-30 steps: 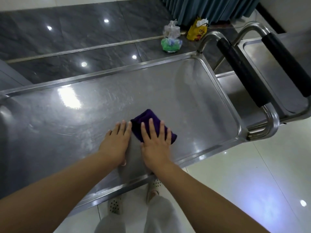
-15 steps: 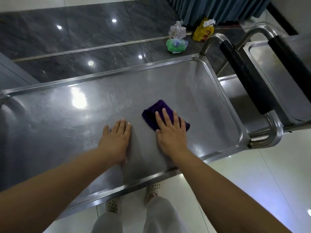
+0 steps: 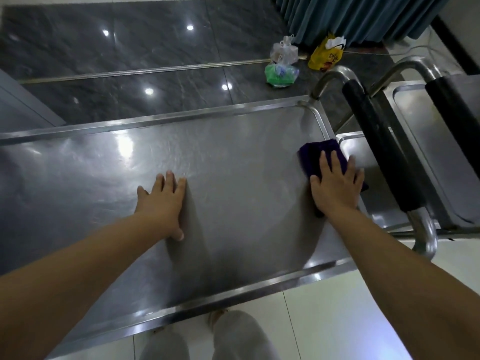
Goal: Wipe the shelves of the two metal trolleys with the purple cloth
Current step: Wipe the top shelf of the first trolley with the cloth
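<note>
Right hand (image 3: pixel 335 188), fingers flat, swept purple cloth (image 3: pixel 315 157) from middle of shelf (image 3: pixel 233 152) to its right edge; left hand (image 3: pixel 162 201) flat, empty. 1 pass likely done.

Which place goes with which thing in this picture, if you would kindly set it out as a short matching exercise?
Things: 1 purple cloth; 2 left hand; 3 yellow bag.
Places: A on the dark floor by the curtain; B flat on the bare shelf; C under the right hand, at the right end of the shelf.
Pairs: 1-C, 2-B, 3-A.
</note>
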A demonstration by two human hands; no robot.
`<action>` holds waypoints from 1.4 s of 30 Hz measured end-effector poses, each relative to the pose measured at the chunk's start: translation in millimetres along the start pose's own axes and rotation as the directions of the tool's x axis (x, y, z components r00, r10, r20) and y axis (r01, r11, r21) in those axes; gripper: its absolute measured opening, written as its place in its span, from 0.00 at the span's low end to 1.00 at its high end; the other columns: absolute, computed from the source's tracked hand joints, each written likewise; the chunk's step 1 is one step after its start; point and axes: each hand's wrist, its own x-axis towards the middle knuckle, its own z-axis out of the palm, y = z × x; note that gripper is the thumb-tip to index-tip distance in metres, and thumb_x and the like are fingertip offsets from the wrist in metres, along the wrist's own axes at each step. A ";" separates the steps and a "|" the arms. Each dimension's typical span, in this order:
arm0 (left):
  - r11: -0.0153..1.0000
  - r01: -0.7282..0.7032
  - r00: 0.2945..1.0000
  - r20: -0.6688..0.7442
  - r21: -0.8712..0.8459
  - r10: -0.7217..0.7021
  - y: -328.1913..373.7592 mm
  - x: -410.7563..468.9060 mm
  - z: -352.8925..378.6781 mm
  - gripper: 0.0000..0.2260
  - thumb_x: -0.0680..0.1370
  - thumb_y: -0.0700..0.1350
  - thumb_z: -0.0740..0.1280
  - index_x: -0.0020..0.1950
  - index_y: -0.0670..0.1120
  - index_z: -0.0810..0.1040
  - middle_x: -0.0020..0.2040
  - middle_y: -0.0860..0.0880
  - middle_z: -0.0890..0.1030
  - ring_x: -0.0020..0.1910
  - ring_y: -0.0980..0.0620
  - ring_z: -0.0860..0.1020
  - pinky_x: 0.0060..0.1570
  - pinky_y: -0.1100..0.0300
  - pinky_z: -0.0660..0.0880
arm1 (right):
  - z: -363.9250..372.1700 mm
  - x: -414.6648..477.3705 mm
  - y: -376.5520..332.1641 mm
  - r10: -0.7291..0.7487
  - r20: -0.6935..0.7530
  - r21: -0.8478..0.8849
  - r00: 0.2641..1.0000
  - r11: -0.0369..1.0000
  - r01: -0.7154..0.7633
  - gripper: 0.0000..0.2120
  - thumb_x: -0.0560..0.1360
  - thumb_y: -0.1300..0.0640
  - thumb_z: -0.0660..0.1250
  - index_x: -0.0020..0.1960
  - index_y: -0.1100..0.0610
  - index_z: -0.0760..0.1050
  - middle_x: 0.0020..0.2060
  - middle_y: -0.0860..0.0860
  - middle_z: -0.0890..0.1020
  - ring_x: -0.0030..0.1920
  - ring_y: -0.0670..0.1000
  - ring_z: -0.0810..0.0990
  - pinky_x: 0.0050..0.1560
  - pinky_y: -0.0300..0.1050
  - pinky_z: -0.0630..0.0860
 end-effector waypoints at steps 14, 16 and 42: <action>0.990 -0.048 0.998 -0.054 -0.133 0.041 -15.0 1.7 9.5 0.58 0.65 0.62 0.75 0.76 0.51 0.33 0.77 0.46 0.35 0.76 0.44 0.38 0.73 0.42 0.47 | 3.7 -40.2 -113.6 -0.155 0.085 0.128 0.984 0.981 0.143 0.32 0.81 0.43 0.49 0.78 0.48 0.36 0.78 0.53 0.39 0.76 0.64 0.38 0.72 0.65 0.41; 0.988 -0.059 0.996 -0.075 -0.143 0.049 -18.2 0.9 10.9 0.58 0.65 0.63 0.74 0.76 0.50 0.34 0.77 0.46 0.36 0.76 0.44 0.39 0.73 0.43 0.47 | 5.5 -51.8 -137.8 -0.230 0.092 0.140 0.969 0.966 0.216 0.32 0.81 0.44 0.49 0.78 0.48 0.36 0.77 0.53 0.38 0.75 0.63 0.36 0.72 0.65 0.40; 1.000 0.014 0.997 -0.073 0.003 -0.013 -45.1 39.0 -43.0 0.55 0.67 0.62 0.73 0.77 0.46 0.39 0.78 0.42 0.41 0.77 0.41 0.43 0.72 0.42 0.45 | -9.7 -9.7 -134.3 -0.389 0.073 0.105 0.919 0.919 0.380 0.27 0.83 0.48 0.48 0.78 0.43 0.41 0.78 0.47 0.43 0.77 0.56 0.40 0.75 0.56 0.42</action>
